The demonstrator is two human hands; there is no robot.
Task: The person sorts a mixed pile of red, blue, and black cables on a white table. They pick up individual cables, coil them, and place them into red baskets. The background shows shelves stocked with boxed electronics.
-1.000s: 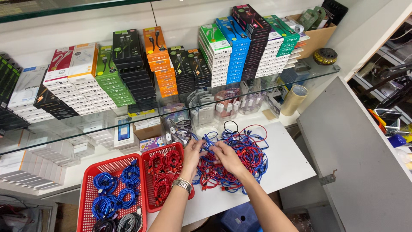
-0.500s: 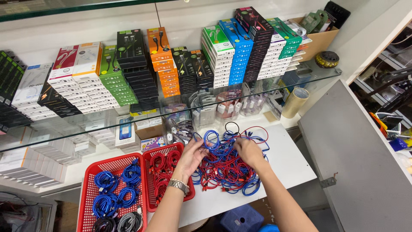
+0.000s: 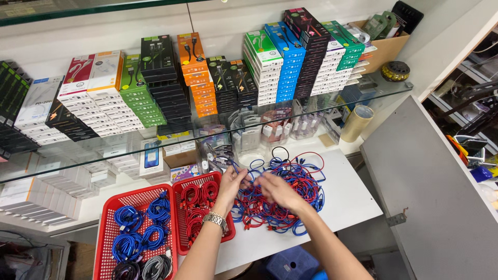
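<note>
Head view: left hand (image 3: pixel 232 182) and right hand (image 3: pixel 277 190) pinch strands in the cable pile (image 3: pixel 282 199); pulling may tighten knots.

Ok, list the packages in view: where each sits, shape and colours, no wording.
Green boxes: glass shelf, left, flat, stacked.
Orange boxes: shelf middle, tall stack.
Blue boxes: shelf right of middle, leaning stack.
White boxes: lower left, under the glass.
Cardboard box: shelf's far right, brown, open.
</note>
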